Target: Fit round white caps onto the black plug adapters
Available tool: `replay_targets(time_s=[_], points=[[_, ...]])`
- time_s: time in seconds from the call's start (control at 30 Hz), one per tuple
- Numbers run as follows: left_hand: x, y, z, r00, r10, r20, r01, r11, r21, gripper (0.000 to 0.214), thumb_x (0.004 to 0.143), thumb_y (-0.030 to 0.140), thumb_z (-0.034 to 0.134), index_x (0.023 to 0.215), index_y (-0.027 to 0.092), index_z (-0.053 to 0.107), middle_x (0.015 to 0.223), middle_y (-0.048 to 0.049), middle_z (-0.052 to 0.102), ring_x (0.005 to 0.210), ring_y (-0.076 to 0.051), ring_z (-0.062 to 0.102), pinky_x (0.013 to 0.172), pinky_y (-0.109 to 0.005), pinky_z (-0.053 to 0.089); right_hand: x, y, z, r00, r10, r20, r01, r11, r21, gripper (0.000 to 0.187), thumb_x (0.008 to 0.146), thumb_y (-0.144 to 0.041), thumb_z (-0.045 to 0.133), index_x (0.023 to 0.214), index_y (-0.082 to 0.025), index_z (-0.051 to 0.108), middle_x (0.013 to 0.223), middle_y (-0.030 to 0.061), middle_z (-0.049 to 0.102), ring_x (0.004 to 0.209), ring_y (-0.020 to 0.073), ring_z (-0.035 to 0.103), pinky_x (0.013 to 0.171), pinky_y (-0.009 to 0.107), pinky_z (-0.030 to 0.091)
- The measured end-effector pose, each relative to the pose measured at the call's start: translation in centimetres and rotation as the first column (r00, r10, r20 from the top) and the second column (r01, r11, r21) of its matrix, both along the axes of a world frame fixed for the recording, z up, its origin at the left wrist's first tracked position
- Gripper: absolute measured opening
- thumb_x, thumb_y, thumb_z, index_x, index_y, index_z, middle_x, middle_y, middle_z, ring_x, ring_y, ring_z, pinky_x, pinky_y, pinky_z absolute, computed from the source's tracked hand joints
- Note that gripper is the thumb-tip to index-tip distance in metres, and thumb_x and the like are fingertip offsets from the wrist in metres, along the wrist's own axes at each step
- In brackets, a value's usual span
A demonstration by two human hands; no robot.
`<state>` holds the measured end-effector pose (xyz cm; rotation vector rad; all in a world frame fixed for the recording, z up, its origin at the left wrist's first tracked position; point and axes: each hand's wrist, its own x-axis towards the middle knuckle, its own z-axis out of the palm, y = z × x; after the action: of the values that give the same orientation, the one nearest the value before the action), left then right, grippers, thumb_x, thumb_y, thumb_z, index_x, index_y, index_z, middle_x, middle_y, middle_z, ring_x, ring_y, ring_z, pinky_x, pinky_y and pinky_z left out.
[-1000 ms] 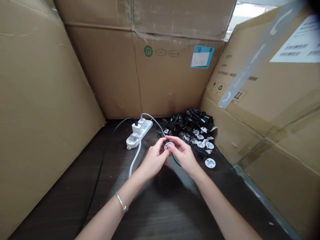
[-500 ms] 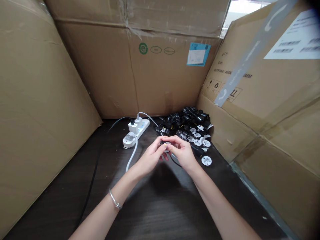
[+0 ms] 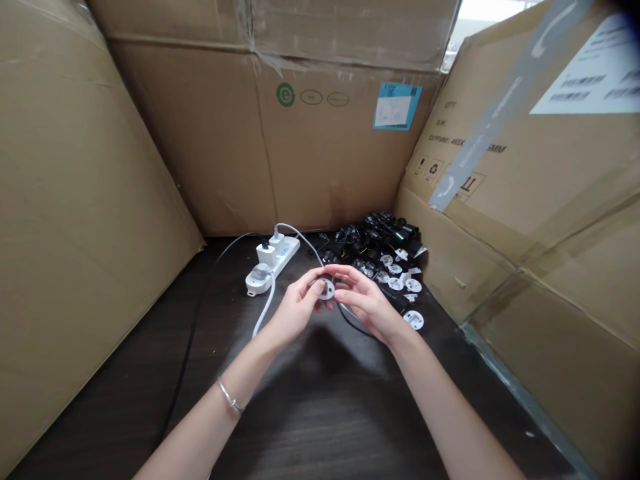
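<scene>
Right now, held piece: a round white disc, small and flat, sits at the centre of the table, just above the person's lap-side edge of the pile, facing up and tilted toward the left hand.
Left hand: the left hand has its grip pressed together, thumb and fingers pinching the disc by its rim.
Right hand: the right hand has a looser grip, spread and curved, with its fingers reaching just beside the disc; it holds nothing that shows.
Cords: a black cord loops under the right hand, and a white cable arcs from a white power strip toward the hands.
Nearby: a heap of black plugs lies beyond the hands, with white discs along its edge — one loose disc sits apart.
Around: a dark wooden table carries it all, walled by cardboard boxes; a metal bangle circles the left wrist.
</scene>
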<state>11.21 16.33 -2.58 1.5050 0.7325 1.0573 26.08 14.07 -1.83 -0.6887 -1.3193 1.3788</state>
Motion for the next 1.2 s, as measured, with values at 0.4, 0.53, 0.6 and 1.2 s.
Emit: replay_targets(time_s=[0.4, 0.53, 0.6, 1.2], points=[[0.0, -0.2, -0.1, 0.999, 0.002, -0.045, -0.004, 0.999, -0.034, 0.047, 0.082, 0.039, 0.049, 0.121, 0.012, 0.048, 0.085, -0.0051, 0.06, 0.065, -0.011, 0.055, 0.059, -0.022, 0.043, -1.8, 0.1, -1.0, 0.933, -0.347, 0.098, 0.327, 0.929, 0.174, 0.025, 0.08, -0.027, 0.054, 0.104, -0.02, 0.058, 0.104, 0.0053, 0.059, 0.088, 0.0154, 0.057, 0.068, 0.025, 0.05], [0.1, -0.4, 0.0, 0.996, -0.068, -0.053, 0.066, 0.997, -0.033, 0.046, 0.081, 0.034, 0.053, 0.121, 0.014, 0.046, 0.085, -0.0039, 0.059, 0.071, -0.011, 0.055, 0.064, -0.022, 0.044, -1.8, -0.2, -0.6, 0.928, -0.354, 0.121, 0.333, 0.929, 0.161, 0.02, 0.079, -0.026, 0.054, 0.096, -0.019, 0.061, 0.092, 0.0046, 0.062, 0.077, 0.0145, 0.057, 0.06, 0.024, 0.049], [0.0, -0.5, 0.0, 0.995, -0.094, -0.036, 0.093, 0.996, -0.017, 0.043, 0.079, 0.029, 0.056, 0.119, 0.015, 0.047, 0.085, -0.0035, 0.059, 0.072, -0.011, 0.055, 0.067, -0.023, 0.044, -1.7, -0.2, -0.5, 0.93, -0.347, 0.12, 0.329, 0.933, 0.148, 0.019, 0.077, -0.026, 0.056, 0.093, -0.018, 0.062, 0.088, 0.0042, 0.062, 0.075, 0.0143, 0.057, 0.059, 0.024, 0.049], [-0.1, -0.3, 0.0, 0.994, -0.107, -0.01, 0.107, 0.994, -0.009, 0.038, 0.081, 0.032, 0.053, 0.113, 0.013, 0.049, 0.091, -0.0062, 0.058, 0.071, -0.012, 0.056, 0.068, -0.025, 0.046, -1.5, 0.2, -0.9, 0.95, -0.309, 0.035, 0.305, 0.948, 0.087, 0.018, 0.069, -0.027, 0.065, 0.085, -0.019, 0.066, 0.096, 0.0046, 0.063, 0.073, 0.0146, 0.058, 0.052, 0.023, 0.048]])
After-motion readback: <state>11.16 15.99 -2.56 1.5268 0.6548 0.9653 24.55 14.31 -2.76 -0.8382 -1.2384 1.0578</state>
